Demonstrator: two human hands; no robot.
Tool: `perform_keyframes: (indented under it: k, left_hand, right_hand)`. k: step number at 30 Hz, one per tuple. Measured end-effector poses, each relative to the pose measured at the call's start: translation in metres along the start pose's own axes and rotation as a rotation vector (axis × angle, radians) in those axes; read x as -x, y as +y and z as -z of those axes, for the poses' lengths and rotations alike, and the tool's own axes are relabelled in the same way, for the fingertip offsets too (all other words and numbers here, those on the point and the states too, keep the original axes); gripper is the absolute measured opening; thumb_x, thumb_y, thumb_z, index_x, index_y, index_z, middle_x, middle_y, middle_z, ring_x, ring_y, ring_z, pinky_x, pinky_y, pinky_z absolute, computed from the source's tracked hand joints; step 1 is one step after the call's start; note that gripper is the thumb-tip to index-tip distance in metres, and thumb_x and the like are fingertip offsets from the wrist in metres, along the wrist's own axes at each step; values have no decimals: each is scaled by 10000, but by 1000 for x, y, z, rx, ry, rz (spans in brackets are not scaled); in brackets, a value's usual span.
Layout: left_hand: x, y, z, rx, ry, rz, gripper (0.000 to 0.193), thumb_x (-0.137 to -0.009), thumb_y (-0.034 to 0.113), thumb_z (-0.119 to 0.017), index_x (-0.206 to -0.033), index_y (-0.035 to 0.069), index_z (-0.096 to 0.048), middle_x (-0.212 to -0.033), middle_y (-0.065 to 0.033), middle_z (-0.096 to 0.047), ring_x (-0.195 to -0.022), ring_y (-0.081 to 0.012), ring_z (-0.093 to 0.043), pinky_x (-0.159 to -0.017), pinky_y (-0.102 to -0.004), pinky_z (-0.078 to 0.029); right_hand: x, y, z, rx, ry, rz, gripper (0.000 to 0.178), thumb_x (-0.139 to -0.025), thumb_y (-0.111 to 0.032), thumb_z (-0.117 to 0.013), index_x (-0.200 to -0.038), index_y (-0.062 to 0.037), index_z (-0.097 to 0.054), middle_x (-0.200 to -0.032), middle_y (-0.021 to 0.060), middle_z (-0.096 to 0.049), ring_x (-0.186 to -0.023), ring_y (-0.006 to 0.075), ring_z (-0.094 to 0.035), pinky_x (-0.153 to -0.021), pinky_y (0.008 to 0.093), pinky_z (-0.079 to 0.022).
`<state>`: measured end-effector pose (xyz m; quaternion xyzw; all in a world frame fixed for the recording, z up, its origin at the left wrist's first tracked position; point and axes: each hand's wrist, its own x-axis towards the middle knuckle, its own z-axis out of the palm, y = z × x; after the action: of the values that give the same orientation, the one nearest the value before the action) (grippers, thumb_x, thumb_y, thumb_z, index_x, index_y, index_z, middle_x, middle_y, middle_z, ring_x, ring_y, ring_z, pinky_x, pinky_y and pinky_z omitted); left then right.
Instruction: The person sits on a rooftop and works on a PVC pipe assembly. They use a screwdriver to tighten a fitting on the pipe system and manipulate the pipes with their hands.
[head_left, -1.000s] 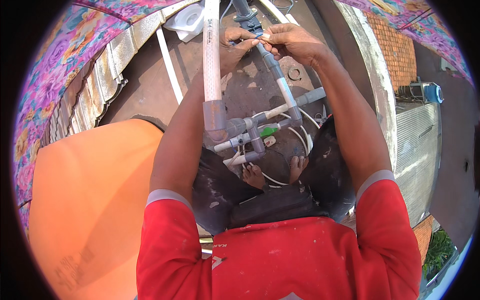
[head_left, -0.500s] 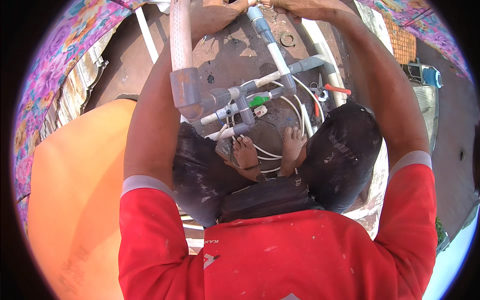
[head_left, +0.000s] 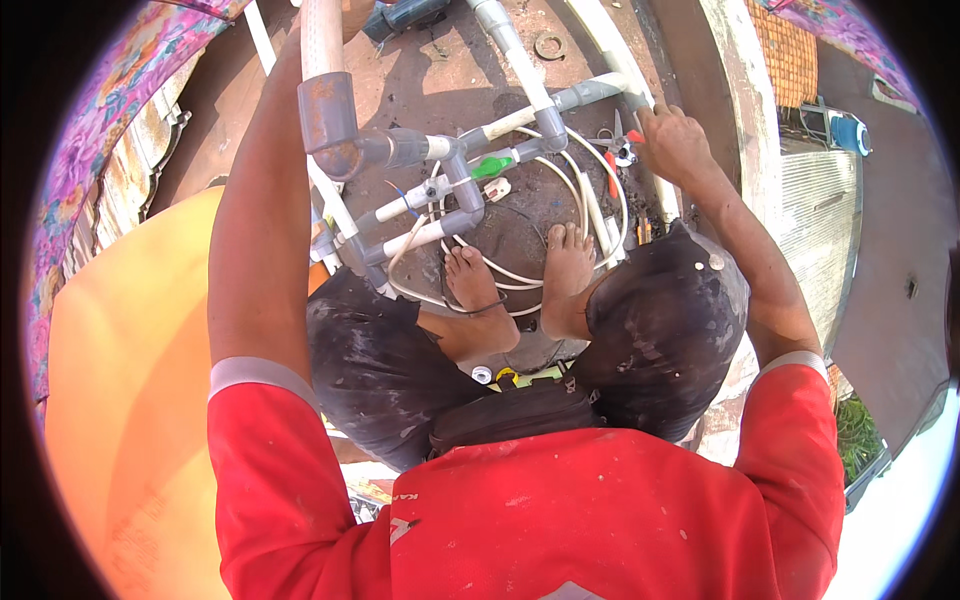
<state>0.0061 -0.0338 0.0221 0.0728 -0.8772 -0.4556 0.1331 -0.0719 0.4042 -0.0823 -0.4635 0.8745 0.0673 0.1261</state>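
Note:
My right hand point(head_left: 675, 145) is closed at the red handle of a hand tool with a metal head point(head_left: 625, 152), which lies among the pipes by my right foot. Its second orange-red handle points toward my foot. My left hand point(head_left: 355, 16) is at the top edge, mostly behind an upright white pipe point(head_left: 322, 40), so its fingers are hidden. A dark grey pipe piece point(head_left: 408, 14) lies beside it. Ahead of me stands a joined assembly of white PVC pipes with grey elbows point(head_left: 328, 112) and tees, including a valve with a green handle point(head_left: 491, 167).
A white cable point(head_left: 520, 275) loops around my bare feet, with a plug point(head_left: 497, 188) among the pipes. A ring-shaped piece point(head_left: 549, 46) lies on the brown floor. A large orange surface point(head_left: 130, 400) is at left, corrugated sheeting point(head_left: 815, 210) at right.
Both hands were together at the top on a pipe. My right hand has come down and back to the red-handled tool. My left hand has shifted left, behind the upright pipe.

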Motion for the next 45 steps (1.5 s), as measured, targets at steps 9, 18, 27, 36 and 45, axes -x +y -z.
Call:
perform_keyframes:
  k: [9, 18, 27, 36, 45]
  left_hand:
    - [-6, -15, -3, 123, -75, 1, 237, -1084, 226, -618, -1010, 14, -693, -967, -62, -729, -890, -148, -710, -873, -319, -610]
    - [1, 0, -2, 496, 73, 123, 240, -1032, 218, -688, -1079, -13, -729, -967, -116, -733, -843, -189, -725, -781, -324, -625]
    - [16, 7, 3, 371, 233, 138, 214, -981, 206, -746, -1089, 27, -792, -945, -51, -776, -849, -111, -695, -750, -273, -559]
    - [35, -3, -5, -84, 96, 104, 375, -941, 371, -794, -1112, 37, -802, -928, -108, -784, -835, -157, -687, -762, -363, -535]
    - [48, 7, -30, 32, 16, 212, 302, -1031, 328, -704, -982, 36, -768, -755, 1, -678, -673, -80, -629, -637, -258, -512]
  right_hand:
    - [-1, 5, -48, -70, -136, -156, 349, -1032, -310, -586, -1095, 17, -689, -1091, 238, -724, -973, 407, -741, -862, 503, -594]
    - [59, 56, 155, -824, -1, -76, 279, -847, -172, -837, -763, 8, -641, -618, 16, -474, -626, 104, -422, -584, 346, -388]
    - [174, -24, 255, -329, -276, 93, 136, -850, -70, -740, -984, -69, -760, -893, 147, -708, -849, 360, -705, -717, 458, -542]
    - [192, -29, 331, -330, -129, 107, 316, -767, 47, -676, -1051, -31, -791, -1031, 151, -775, -903, 354, -748, -771, 415, -577]
    - [267, -66, 323, 154, 353, -144, 435, -822, 16, -642, -1240, -65, -732, -966, 160, -723, -864, 406, -694, -731, 476, -536]
